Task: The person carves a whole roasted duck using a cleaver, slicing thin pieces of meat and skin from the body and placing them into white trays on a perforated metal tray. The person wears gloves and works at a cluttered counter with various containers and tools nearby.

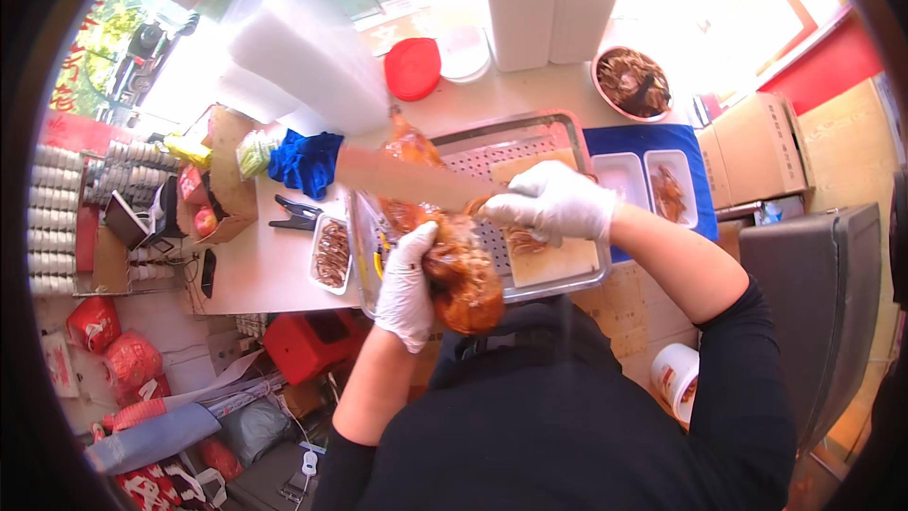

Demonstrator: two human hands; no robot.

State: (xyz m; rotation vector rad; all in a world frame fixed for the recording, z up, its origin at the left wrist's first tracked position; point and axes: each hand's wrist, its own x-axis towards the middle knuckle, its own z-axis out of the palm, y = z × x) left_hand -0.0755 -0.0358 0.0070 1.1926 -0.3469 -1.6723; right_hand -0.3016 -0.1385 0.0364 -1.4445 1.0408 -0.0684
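Note:
A glossy brown roast duck [464, 273] is tilted over the near-left part of a perforated metal tray [599, 277]. My left hand [408, 291], in a white glove, grips the bird by its side. In my right hand [553, 202], also gloved, is a broad-bladed knife [418, 176]. Its blade points left and crosses in front of the duck's upper part; whether it touches the meat I cannot tell. Below my right hand, sliced meat [525, 241] lies on a pale cutting board [567, 266] inside the tray.
Left of the tray are a white box of sliced meat [332, 254], black clamps [294, 214] and a blue cloth [306, 160]. On the right, white trays [667, 188] rest on a blue mat [702, 206]. A bowl of bones and scraps [631, 81] and foam box stacks [521, 7] stand behind.

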